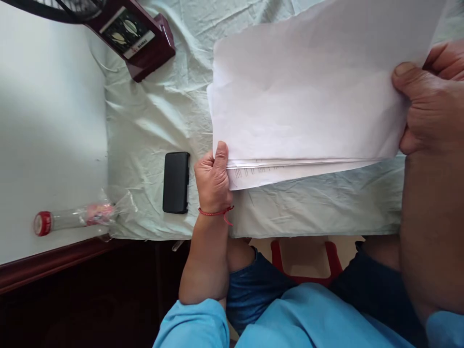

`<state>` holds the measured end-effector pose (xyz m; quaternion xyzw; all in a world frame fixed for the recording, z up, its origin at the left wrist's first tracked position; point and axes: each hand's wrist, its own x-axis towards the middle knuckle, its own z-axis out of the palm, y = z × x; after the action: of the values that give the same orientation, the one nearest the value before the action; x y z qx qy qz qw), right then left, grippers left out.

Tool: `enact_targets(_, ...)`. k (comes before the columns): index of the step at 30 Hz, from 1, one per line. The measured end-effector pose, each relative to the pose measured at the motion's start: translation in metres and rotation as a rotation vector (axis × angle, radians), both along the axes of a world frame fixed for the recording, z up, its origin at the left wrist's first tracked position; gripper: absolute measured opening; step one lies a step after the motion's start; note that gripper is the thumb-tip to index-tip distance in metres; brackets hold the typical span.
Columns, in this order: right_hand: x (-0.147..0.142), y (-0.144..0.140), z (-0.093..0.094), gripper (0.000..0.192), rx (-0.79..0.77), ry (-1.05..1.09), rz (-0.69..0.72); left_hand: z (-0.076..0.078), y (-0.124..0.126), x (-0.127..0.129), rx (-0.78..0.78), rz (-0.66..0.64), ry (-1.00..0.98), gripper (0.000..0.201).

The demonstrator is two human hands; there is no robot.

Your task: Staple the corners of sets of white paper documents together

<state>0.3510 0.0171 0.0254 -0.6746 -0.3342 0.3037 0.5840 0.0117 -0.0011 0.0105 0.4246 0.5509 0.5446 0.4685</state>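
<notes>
Both hands hold a stack of white paper sheets [308, 92] lifted above a counter draped in a pale green wrinkled cloth [155, 116], the stack filling the upper right of the frame. The left hand [213, 179], in the middle of the frame, pinches the stack's lower left corner, thumb on top and fingers curled beneath; a red string bracelet [216, 212] circles its wrist. The right hand [433, 99], at the right edge of the frame, clamps the stack's right edge with the thumb pressed flat on the top sheet, the other fingers hidden behind the paper. The top sheet is blank; faint printed lines show on a lower sheet that peeks out along the bottom edge near the left hand. A black smartphone [176, 182] lies face down on the cloth just left of the left hand, not touching it. Farther left, on the bare white part of the counter, a clear plastic bottle with a red cap [68, 220] lies on its side. A dark red box-like object [136, 36] sits in the upper left. Light blue sleeves and dark blue trousers show at the bottom of the frame.
</notes>
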Motion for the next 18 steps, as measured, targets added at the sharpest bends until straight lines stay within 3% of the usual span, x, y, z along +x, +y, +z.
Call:
enact_targets(3,-0.01,-0.003,0.008,0.014,0.031,-0.018,-0.062,0.001,0.002,-0.002,-0.016,-0.009,-0.026,0.05)
enact_targets(10,-0.016,-0.005,0.018,0.018,-0.017,-0.042,-0.046,0.0,0.002,-0.012,0.056,0.044,0.074,0.06)
enact_targets(15,-0.022,-0.008,0.028,0.019,-0.089,-0.056,-0.046,-0.002,0.003,-0.009,0.008,0.018,0.016,0.053)
enact_targets(18,-0.023,-0.008,0.028,0.019,-0.047,-0.026,-0.031,-0.004,0.006,-0.012,0.051,0.063,-0.005,0.052)
